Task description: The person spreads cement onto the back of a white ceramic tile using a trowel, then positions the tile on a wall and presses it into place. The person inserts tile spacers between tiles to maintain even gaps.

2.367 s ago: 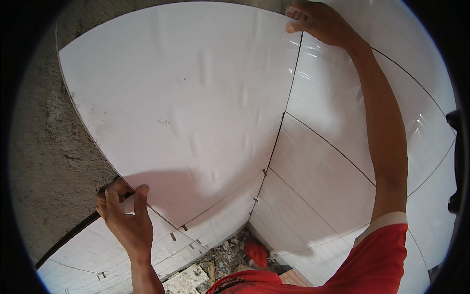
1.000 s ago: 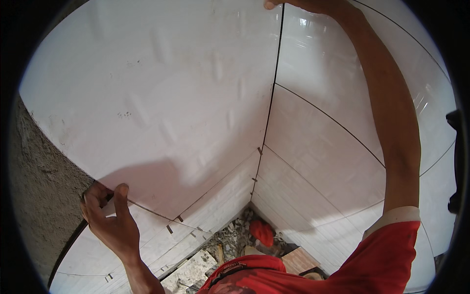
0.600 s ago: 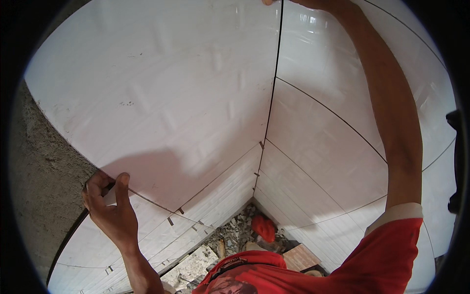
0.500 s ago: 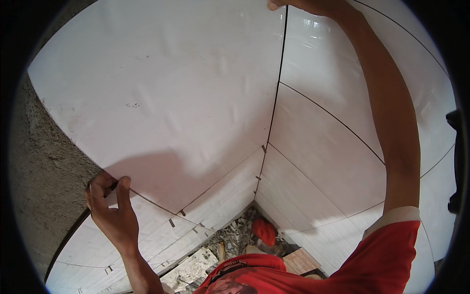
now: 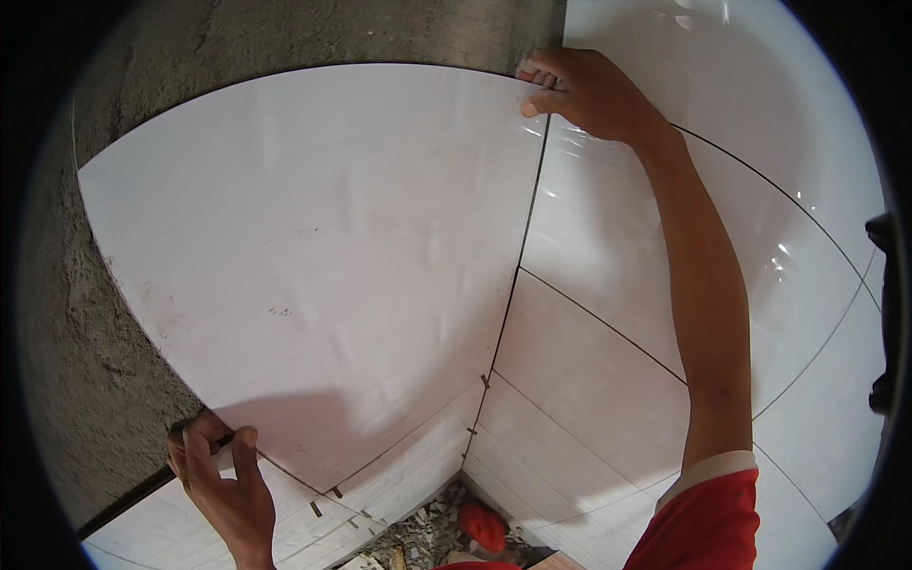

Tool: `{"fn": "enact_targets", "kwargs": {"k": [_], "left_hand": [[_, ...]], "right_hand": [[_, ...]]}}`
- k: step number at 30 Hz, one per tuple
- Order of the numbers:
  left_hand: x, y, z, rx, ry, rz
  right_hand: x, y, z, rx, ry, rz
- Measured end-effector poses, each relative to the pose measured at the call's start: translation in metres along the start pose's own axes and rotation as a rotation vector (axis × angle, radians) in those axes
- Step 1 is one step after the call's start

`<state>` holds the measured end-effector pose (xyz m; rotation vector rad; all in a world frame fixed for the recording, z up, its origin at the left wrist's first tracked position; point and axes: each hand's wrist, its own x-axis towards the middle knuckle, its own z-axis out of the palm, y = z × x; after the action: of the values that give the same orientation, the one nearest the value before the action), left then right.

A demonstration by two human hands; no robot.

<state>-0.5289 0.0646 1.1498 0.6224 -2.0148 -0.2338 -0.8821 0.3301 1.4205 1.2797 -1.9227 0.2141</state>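
A large glossy white wall tile (image 5: pixel 361 247) with a few dark smudges stands against the wall beside the corner. My left hand (image 5: pixel 228 484) pinches its lower left edge, thumb in front and fingers curled round behind the rim. At the tile's upper right corner, my right hand (image 5: pixel 594 95) hooks its fingers over the top edge, with the thumb pressed on the front face. Small dark spacers (image 5: pixel 334 491) stick out of the joint under the tile. Below this joint lies a row of white tiles (image 5: pixel 408 475) on the same wall.
Bare grey cement wall (image 5: pixel 313 33) shows above and left of the tile. White tiles with dark joints cover the adjoining right wall (image 5: pixel 589 332). Down at the corner's foot, rubble (image 5: pixel 427 532) surrounds a red object (image 5: pixel 483 525).
The view has tilted upward, so the tile's top edge and my whole right hand now show. Both hands keep their holds at the same places on the tile.
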Motion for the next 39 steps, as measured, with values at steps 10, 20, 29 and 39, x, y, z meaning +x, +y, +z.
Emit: {"fn": "enact_targets", "kwargs": {"k": [10,20,29,39], "left_hand": [[-0.002,-0.001,0.0,-0.021,0.002,-0.003],[0.0,0.001,0.0,-0.029,-0.01,0.003],[-0.001,0.001,0.001,-0.004,-0.017,-0.005],[0.003,-0.008,-0.001,-0.11,-0.025,0.091]], "right_hand": [[-0.001,-0.011,-0.002,-0.02,-0.004,0.003],[0.0,-0.008,-0.004,-0.069,-0.052,-0.012],[0.0,0.002,-0.003,-0.073,-0.087,0.054],[-0.009,0.024,0.003,-0.306,-0.062,0.152]]}}
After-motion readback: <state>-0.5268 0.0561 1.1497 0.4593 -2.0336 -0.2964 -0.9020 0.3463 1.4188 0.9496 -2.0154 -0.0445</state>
